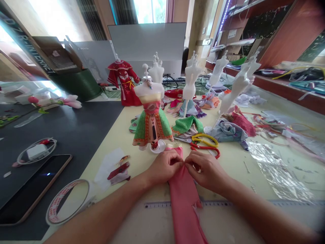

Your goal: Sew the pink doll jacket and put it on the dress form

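A long strip of pink fabric (pixel 183 200) runs from the middle of the table toward me, lying over a clear ruler (pixel 157 205). Near its far end, my left hand (pixel 166 166) pinches the cloth between thumb and fingers. Close beside it, my right hand (pixel 207 169) pinches the same strip, the fingertips of both hands almost touching. Just beyond my hands stands a small dress form (pixel 149 91) in a green and pink dress (pixel 162 123). Scissors with yellow and red handles (pixel 205 141) lie past my right hand.
At left are a phone (pixel 35 188), a tape roll (pixel 54 211) and a charger (pixel 38 151). Fabric scraps (pixel 119 173) lie left of my hands. Silver foil (pixel 276 173) is at right. White dress forms (pixel 190 81), a red gown (pixel 124 81) and a monitor (pixel 149 44) stand behind.
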`<act>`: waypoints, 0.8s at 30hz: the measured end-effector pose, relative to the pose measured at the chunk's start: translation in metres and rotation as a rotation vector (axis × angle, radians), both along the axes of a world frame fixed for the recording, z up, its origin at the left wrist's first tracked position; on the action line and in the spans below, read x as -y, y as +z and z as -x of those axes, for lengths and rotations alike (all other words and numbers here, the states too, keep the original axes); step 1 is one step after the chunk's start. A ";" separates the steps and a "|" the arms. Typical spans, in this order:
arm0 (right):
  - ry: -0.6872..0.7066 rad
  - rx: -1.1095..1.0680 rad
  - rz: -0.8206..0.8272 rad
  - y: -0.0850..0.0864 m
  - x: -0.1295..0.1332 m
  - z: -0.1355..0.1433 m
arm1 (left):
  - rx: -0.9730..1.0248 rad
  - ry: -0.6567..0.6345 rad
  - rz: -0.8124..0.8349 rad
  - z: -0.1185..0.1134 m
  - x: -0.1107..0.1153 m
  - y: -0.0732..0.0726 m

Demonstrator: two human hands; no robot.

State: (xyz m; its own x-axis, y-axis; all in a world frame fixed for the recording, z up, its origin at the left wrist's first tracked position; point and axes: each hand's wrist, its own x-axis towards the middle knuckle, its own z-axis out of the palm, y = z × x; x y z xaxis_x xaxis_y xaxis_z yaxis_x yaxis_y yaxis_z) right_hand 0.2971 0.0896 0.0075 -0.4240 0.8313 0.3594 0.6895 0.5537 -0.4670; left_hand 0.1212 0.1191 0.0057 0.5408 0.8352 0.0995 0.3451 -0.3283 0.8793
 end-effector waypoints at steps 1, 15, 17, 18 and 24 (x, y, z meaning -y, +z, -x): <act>0.000 -0.003 0.002 -0.001 0.000 0.000 | 0.002 0.000 -0.002 0.000 0.000 0.000; 0.003 -0.027 0.038 -0.002 0.000 0.000 | -0.011 -0.019 -0.066 0.000 0.000 -0.003; 0.003 -0.031 0.041 -0.002 0.000 0.000 | -0.009 -0.022 -0.070 0.001 0.000 -0.003; 0.002 -0.033 0.038 -0.002 0.000 0.000 | -0.009 -0.023 -0.071 0.001 0.000 -0.003; -0.014 -0.020 0.016 -0.003 -0.001 0.001 | -0.003 -0.023 -0.065 0.001 0.000 -0.004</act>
State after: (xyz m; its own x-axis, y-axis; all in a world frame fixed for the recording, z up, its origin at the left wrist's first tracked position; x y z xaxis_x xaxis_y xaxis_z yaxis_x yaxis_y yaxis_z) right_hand 0.2962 0.0909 0.0047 -0.4053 0.8427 0.3543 0.6873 0.5365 -0.4897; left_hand 0.1203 0.1191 0.0018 0.5602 0.8144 0.1516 0.3397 -0.3927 0.8546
